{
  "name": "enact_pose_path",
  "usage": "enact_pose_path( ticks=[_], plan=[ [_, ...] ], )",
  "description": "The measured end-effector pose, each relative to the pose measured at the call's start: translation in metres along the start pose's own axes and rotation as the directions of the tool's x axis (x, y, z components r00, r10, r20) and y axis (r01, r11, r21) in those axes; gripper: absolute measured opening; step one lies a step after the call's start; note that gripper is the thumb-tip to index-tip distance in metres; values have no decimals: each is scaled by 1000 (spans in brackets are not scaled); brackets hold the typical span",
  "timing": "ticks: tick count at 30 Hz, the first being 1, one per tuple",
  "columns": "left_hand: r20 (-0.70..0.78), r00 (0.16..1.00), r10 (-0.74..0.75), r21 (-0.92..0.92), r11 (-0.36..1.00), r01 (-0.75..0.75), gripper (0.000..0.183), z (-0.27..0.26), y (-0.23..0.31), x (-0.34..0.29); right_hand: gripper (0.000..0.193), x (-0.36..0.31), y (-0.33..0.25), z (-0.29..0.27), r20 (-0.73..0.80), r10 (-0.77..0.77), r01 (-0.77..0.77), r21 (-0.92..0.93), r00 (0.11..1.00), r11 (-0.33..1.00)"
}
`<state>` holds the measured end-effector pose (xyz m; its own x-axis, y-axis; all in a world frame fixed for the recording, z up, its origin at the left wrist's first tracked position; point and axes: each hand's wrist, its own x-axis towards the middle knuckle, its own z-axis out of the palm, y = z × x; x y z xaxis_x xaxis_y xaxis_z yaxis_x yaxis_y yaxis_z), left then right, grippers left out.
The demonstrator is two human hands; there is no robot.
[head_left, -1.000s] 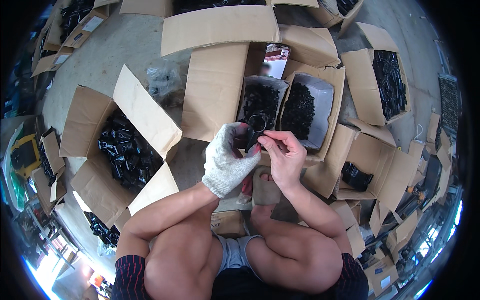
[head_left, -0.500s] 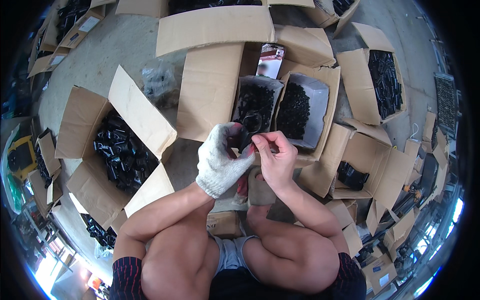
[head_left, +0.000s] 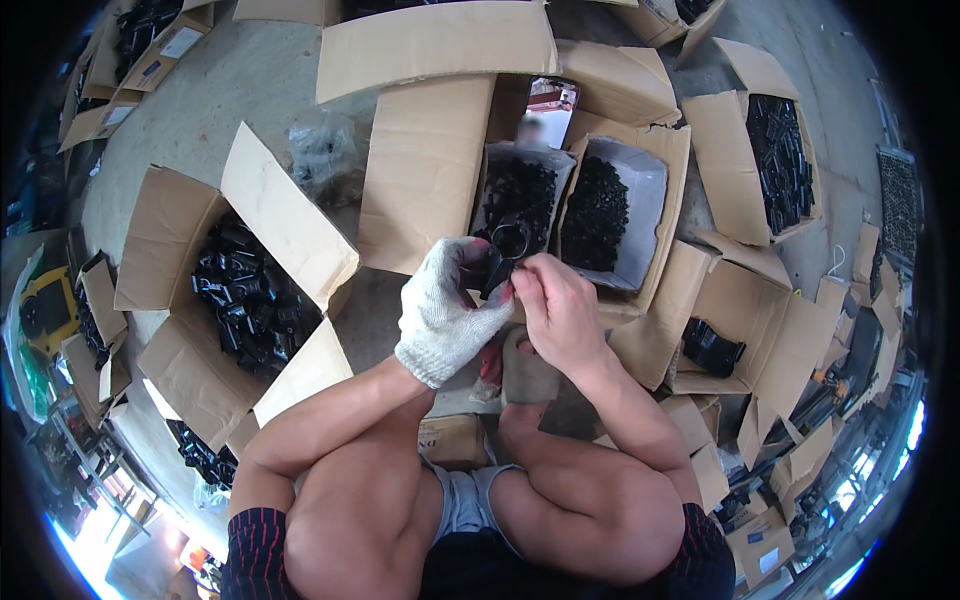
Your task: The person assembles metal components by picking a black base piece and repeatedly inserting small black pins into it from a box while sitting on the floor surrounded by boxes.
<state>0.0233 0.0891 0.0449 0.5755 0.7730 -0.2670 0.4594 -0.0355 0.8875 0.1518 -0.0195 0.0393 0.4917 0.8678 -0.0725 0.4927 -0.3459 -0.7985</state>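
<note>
1. Part (head_left: 511, 240): black, with a round ring at its upper end; held near the centre of the frame, in front of the left tray's lower portion.
2. Left hand (head_left: 447, 310): in a white knit glove with reddish fingertips; curled firmly about the part's lower body, fingers on one side and thumb on the other.
3. Right hand (head_left: 563, 305): bare; thumb and forefinger brought close together at the part's lower end, beside the left thumb — whether they pinch the part or some small piece cannot be told.
4. Left tray (head_left: 562, 166) and right tray (head_left: 645, 200): grey, side by side above the hands, each containing small black pieces.
5. Phone (head_left: 551, 108): propped at a tilt behind the left tray, its screen lit.
6. Middle carton (head_left: 425, 175): open around both trays, one broad flap spread toward the left.
7. Left carton (head_left: 285, 215): open at centre left, with a heap of glossy black parts (head_left: 245, 300).
8. Right carton (head_left: 790, 345): open at centre right, with a small black stack (head_left: 712, 347) inside.
9. Far carton (head_left: 727, 165): upper right, packed with long black pieces.
10. Plastic bag (head_left: 322, 150): clear and crumpled, on the grey floor (head_left: 230, 90) — upper left of centre.
</note>
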Motion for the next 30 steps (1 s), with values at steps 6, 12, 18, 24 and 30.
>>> enact_pose_path(
  ticks=[6,12,18,24,30],
  plan=[
    [-11,1000,9,-51,999,-10,48,9,-8,-2,14,-1,-2,-8,-14,37,-34,172,999,985],
    [32,999,2,-13,1000,-2,48,8,-1,-4,26,-9,-4,-10,-27,100,-86,327,995,941],
    [68,998,11,-84,996,-5,47,11,-5,-6,22,-14,-7,-12,-68,97,-77,242,993,967],
    [117,993,-5,10,1000,4,45,11,-1,-7,22,-19,10,-6,13,87,-88,166,996,982],
    [165,986,32,58,997,-42,44,15,-2,-10,28,-27,10,-18,16,107,-107,282,994,954]
  ],
)
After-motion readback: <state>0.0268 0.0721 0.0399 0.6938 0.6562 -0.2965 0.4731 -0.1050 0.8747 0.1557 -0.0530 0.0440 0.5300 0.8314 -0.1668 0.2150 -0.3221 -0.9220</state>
